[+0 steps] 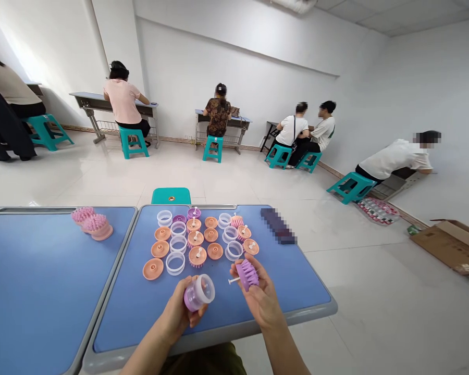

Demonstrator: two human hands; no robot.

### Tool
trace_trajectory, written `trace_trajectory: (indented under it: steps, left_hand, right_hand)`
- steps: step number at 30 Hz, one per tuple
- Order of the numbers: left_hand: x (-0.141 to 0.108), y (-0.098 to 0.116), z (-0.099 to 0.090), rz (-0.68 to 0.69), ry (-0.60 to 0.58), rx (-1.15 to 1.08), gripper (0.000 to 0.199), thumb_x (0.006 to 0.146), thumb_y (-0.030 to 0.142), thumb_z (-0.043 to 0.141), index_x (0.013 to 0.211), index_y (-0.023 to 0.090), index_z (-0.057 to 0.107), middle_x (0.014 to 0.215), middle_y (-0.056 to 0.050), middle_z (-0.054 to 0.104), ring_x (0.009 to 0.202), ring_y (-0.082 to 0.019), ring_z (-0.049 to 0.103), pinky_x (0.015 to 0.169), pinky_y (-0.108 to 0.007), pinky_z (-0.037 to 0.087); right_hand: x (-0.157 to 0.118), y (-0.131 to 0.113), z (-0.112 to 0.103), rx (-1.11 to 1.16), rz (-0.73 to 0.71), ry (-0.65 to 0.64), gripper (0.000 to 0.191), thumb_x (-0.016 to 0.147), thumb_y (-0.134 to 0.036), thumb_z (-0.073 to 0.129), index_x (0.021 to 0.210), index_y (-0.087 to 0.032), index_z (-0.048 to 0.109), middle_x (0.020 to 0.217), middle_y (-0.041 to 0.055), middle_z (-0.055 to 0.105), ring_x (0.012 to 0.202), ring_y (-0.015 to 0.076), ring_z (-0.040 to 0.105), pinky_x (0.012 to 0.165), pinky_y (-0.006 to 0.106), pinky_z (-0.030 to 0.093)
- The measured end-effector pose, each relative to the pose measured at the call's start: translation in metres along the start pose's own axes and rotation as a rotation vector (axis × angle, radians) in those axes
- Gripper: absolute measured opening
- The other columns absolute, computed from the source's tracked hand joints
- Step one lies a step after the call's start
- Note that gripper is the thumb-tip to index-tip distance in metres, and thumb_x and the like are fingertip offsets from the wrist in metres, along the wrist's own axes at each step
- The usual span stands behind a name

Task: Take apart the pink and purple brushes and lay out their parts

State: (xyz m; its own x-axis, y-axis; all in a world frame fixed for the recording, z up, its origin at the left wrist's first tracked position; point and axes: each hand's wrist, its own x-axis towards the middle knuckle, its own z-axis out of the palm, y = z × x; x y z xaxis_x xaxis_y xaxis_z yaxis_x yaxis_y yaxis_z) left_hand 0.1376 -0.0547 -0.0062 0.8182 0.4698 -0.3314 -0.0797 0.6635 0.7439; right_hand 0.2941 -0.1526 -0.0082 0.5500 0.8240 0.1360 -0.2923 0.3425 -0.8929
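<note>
My left hand is wrapped round a clear plastic cup with a purple base, its open end tilted toward the right. In my right hand is a purple bristle brush head, held on its side above the desk. A thin white stem with a flat end sticks out of its back toward the left. The two parts are apart. Beyond my hands lie rows of orange discs, clear rings and orange brush heads with white stems.
The blue desk adjoins another blue desk, where assembled pink brushes stand. A blurred dark object lies at the back right. Across from me is a green stool. Several people sit at desks along the walls; a cardboard box is on the floor.
</note>
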Motion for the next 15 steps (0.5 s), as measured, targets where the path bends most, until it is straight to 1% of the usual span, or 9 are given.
trace_trajectory:
  steps: [3, 7, 9, 12, 15]
  left_hand:
    - [0.000, 0.000, 0.000, 0.025, -0.015, -0.031, 0.036, 0.077, 0.053, 0.039, 0.071, 0.018, 0.046, 0.041, 0.002, 0.050, 0.030, -0.006, 0.031, 0.032, -0.016, 0.021]
    - [-0.002, 0.002, 0.002, 0.022, -0.016, -0.038, 0.035, 0.077, 0.052, 0.042, 0.074, 0.017, 0.046, 0.045, 0.002, 0.053, 0.033, -0.005, 0.035, 0.036, -0.016, 0.023]
    - [-0.003, 0.003, 0.003, 0.017, -0.017, -0.037, 0.035, 0.076, 0.053, 0.045, 0.078, 0.018, 0.046, 0.048, 0.002, 0.055, 0.036, -0.005, 0.037, 0.038, -0.016, 0.025]
    - [-0.004, 0.004, 0.003, 0.004, -0.030, -0.022, 0.038, 0.075, 0.055, 0.050, 0.084, 0.019, 0.044, 0.053, 0.001, 0.058, 0.040, -0.006, 0.041, 0.043, -0.016, 0.029]
    - [-0.004, 0.003, 0.002, 0.010, -0.053, 0.020, 0.043, 0.072, 0.058, 0.054, 0.086, 0.019, 0.044, 0.058, 0.001, 0.059, 0.045, -0.006, 0.043, 0.045, -0.016, 0.033]
  right_hand:
    - [0.004, -0.001, -0.012, -0.037, -0.007, 0.055, 0.051, 0.064, -0.048, 0.071, 0.110, -0.031, 0.057, 0.107, 0.0063, 0.064, 0.098, 0.0259, 0.059, 0.089, 0.048, 0.043]
    - [0.006, 0.002, -0.028, -0.081, -0.022, 0.141, 0.045, 0.067, -0.045, 0.070, 0.109, -0.030, 0.058, 0.110, 0.0055, 0.062, 0.095, 0.0238, 0.059, 0.085, 0.045, 0.046]
    - [0.006, 0.004, -0.035, -0.113, -0.030, 0.213, 0.045, 0.066, -0.042, 0.071, 0.108, -0.029, 0.059, 0.108, 0.0053, 0.062, 0.091, 0.0221, 0.060, 0.083, 0.043, 0.048]
    - [0.007, 0.007, -0.043, -0.178, -0.038, 0.332, 0.047, 0.065, -0.038, 0.073, 0.108, -0.027, 0.058, 0.107, 0.0047, 0.061, 0.092, 0.0203, 0.059, 0.083, 0.039, 0.048]
    - [0.007, 0.009, -0.049, -0.239, -0.057, 0.400, 0.048, 0.068, -0.038, 0.070, 0.112, -0.025, 0.055, 0.108, 0.0049, 0.059, 0.092, 0.0195, 0.058, 0.083, 0.037, 0.048]
